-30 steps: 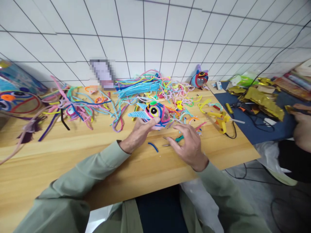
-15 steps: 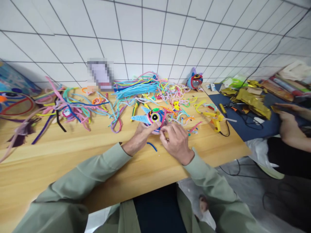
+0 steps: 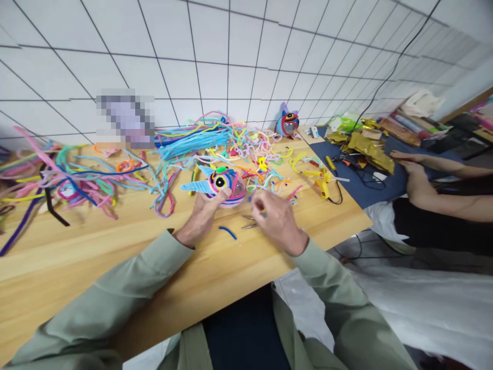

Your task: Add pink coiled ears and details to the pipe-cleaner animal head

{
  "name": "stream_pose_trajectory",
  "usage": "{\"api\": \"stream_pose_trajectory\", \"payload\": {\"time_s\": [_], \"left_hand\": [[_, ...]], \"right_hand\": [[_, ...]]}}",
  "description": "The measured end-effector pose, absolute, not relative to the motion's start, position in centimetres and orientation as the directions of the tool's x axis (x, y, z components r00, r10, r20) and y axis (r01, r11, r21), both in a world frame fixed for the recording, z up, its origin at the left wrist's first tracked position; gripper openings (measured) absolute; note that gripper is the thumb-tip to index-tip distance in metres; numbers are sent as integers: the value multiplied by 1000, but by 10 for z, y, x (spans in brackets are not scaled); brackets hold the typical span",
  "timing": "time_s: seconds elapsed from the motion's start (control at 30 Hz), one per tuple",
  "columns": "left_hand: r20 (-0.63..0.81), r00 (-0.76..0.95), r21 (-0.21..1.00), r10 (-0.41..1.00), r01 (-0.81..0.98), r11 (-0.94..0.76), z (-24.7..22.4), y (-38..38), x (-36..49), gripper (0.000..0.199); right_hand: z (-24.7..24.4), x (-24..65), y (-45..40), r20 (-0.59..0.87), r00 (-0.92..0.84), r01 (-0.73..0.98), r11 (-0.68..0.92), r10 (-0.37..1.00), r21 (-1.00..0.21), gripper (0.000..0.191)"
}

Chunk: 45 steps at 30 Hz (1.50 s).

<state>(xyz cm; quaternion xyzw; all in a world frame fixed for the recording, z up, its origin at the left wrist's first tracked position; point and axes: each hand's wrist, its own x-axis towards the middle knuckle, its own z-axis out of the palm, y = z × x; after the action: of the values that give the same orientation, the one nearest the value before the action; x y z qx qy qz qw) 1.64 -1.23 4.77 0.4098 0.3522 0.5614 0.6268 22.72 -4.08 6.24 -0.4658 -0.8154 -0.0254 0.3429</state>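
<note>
My left hand (image 3: 202, 213) is closed around a colourful pipe-cleaner creature (image 3: 227, 187) with a big yellow-ringed eye, a clear round front and a light blue pointed fin or ear. Its thumb presses on the lower side. Just to the right, my right hand (image 3: 275, 216) is curled with fingertips pinched, apart from the creature. Whatever it may pinch is too small to make out. Metal tool tips (image 3: 249, 223) show beside the right hand on the table, the rest hidden beneath it. A short blue pipe-cleaner piece (image 3: 227, 233) lies in front.
Bundled blue pipe cleaners (image 3: 196, 144) and loose coloured ones lie along the wall. A similar finished-looking creature (image 3: 287, 123) stands at the back. A yellow glue gun (image 3: 321, 182) rests on the right. Another person's arms (image 3: 427, 177) reach over a dark blue mat (image 3: 354, 187) with gold packets.
My right hand has drawn away from the creature to the right, uncovering its clear front and the metal tips. The whole view has swung to the right.
</note>
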Motion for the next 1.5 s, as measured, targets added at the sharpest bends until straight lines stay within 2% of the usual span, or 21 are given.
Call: {"api": "stream_pose_trajectory", "payload": {"time_s": [0.13, 0.2, 0.27, 0.33, 0.4, 0.5, 0.6, 0.7, 0.8, 0.93, 1.23, 1.37, 1.5], "left_hand": [[69, 183, 900, 981, -435, 18, 46, -7, 12, 59], [66, 203, 887, 977, -461, 36, 41, -4, 9, 60], [72, 228, 880, 971, -474, 46, 36, 0, 5, 61], [97, 263, 881, 960, -471, 40, 32, 3, 0, 65], [114, 306, 890, 945, -454, 40, 30, 6, -5, 68], [124, 345, 910, 930, -414, 32, 31, 9, -12, 76], [128, 355, 923, 926, -384, 19, 34, 11, -21, 87], [120, 351, 923, 929, -384, 26, 36, 11, -30, 81], [76, 324, 915, 943, -399, 63, 37, 5, -37, 72], [20, 315, 918, 949, -381, 107, 37, -5, -40, 76], [6, 322, 944, 947, -314, 101, 36, -6, -43, 87], [-11, 323, 958, 946, -268, 103, 34, -8, -45, 87], [-30, 332, 971, 943, -212, 106, 34, -9, -47, 80]], "right_hand": [[59, 295, 23, 545, -55, 884, 294, 837, -363, 15], [59, 319, 51, 494, 51, 880, 195, 868, -434, 17], [60, 323, 64, 422, 101, 807, 174, 901, -565, 18], [63, 309, 59, 317, 45, 632, 219, 947, -743, 28], [66, 285, 43, 208, -112, 394, 235, 972, -889, 43], [66, 247, 20, 100, -298, 159, 152, 949, -976, 60], [58, 225, 11, 59, -332, 56, 83, 941, -995, 69], [47, 214, 11, 80, -329, 18, 91, 941, -996, 73], [39, 207, 10, 94, -285, 27, 106, 954, -994, 67], [37, 200, 5, 95, -283, 34, 109, 954, -993, 64], [41, 199, 3, 60, -307, 1, 63, 950, -998, 59], [40, 199, 4, 47, -359, 41, 67, 932, -997, 52], [40, 200, 6, 10, -408, -6, 8, 913, -1000, 49]]}}
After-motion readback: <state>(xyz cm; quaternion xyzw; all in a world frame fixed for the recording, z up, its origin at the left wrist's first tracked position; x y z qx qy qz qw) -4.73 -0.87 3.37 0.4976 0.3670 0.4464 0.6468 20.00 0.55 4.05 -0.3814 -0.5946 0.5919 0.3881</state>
